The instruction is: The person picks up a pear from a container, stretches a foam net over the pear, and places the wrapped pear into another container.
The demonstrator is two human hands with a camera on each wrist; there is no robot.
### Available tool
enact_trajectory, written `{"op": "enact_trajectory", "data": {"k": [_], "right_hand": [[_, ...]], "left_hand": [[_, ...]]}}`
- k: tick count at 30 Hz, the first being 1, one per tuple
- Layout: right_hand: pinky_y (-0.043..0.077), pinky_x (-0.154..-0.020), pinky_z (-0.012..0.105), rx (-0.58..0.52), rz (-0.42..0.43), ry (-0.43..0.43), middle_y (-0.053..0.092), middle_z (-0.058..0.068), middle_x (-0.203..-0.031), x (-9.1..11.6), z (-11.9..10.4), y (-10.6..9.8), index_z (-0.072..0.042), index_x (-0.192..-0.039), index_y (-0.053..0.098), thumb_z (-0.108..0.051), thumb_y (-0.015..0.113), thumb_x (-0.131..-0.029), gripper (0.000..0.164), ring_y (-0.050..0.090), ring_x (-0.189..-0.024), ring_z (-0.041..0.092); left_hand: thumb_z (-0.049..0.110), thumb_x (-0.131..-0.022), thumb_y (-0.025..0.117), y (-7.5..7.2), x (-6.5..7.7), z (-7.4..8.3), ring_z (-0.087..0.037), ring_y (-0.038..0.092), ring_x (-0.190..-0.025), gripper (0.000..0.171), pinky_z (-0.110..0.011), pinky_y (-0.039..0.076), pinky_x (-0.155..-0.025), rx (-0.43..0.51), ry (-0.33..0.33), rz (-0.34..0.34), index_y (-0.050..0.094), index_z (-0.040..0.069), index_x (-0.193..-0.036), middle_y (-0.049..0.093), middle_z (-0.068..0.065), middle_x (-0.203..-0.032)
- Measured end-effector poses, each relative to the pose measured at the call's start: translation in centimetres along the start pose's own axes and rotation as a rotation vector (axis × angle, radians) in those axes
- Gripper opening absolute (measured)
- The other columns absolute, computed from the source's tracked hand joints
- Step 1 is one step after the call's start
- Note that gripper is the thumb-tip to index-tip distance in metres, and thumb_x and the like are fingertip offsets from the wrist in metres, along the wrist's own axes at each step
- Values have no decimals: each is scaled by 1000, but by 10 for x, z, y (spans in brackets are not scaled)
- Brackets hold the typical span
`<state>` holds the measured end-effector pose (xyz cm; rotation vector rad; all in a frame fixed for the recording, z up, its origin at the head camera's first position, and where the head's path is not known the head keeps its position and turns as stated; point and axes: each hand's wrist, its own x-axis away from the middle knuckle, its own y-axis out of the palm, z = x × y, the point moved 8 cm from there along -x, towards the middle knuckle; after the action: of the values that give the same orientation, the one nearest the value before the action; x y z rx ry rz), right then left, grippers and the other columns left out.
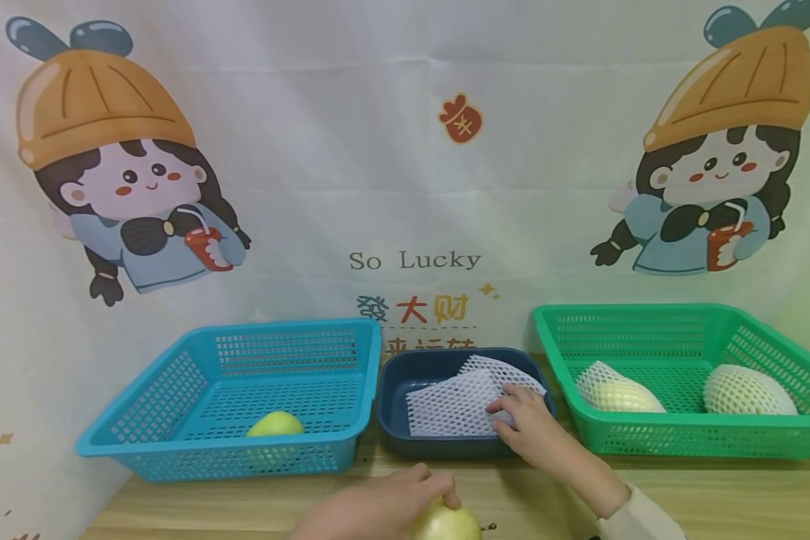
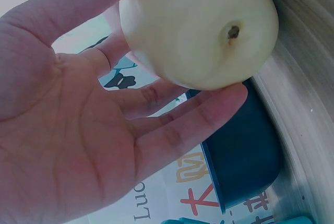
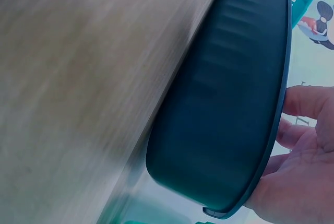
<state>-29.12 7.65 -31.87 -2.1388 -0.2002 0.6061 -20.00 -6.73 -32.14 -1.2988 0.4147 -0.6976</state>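
My left hand (image 1: 385, 504) holds a pale yellow-green pear (image 1: 448, 523) low over the table, its stem pointing right in the head view. Fingers and thumb curve round the pear (image 2: 203, 31) in the left wrist view, where a dark pit shows on its end. My right hand (image 1: 540, 431) reaches over the dark blue basin (image 1: 394, 442), its slightly bent, spread fingers at the white foam nets (image 1: 445, 405) lying inside. From the right wrist, the right hand (image 3: 308, 156) is seen at the basin's rim; its fingertips are partly hidden behind it.
A blue basket (image 1: 229, 461) at the left holds one green-yellow fruit (image 1: 277, 424). The green basket (image 1: 702, 435) at the right contains a net-wrapped fruit (image 1: 621, 396) and another wrapped fruit (image 1: 749, 390). Behind them hangs a printed cloth (image 1: 405, 165); all stand on a wooden table (image 1: 196, 510).
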Motion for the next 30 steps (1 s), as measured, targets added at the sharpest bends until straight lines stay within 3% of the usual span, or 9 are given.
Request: {"op": "enact_trajectory", "data": {"k": [7, 14, 21, 30], "right_hand": [[31, -99, 59, -1, -41, -45, 56, 25, -122, 0, 0, 3, -7, -90, 67, -5, 57, -85, 12, 44, -120, 45], [48, -82, 41, 22, -96, -157, 69, 4, -95, -2, -5, 5, -9, -92, 70, -5, 56, -87, 15, 63, -97, 27], [49, -81, 40, 1, -82, -188, 70, 5, -94, -2, -9, 2, -6, -92, 71, -2, 58, -85, 16, 63, -95, 27], [50, -79, 37, -37, 8, -113, 69, 5, -93, -2, -5, -4, -6, -87, 72, -1, 63, -81, 12, 62, -93, 27]], "left_hand": [[38, -75, 73, 0, -1, -1, -1, 48, -76, 39, -22, 44, -62, 6, -7, -3, 50, 34, -106, 51, 13, -94], [40, -75, 73, 0, 0, 0, -2, 47, -77, 40, -23, 44, -63, 35, -40, -27, 49, 36, -107, 51, 13, -98], [40, -75, 73, -1, 1, 0, -2, 47, -74, 41, -23, 43, -61, 35, -37, -18, 49, 36, -108, 51, 13, -97], [40, -76, 72, 0, 1, -1, -2, 48, -73, 40, -23, 44, -61, 36, -35, -21, 49, 35, -107, 51, 12, -97]]}}
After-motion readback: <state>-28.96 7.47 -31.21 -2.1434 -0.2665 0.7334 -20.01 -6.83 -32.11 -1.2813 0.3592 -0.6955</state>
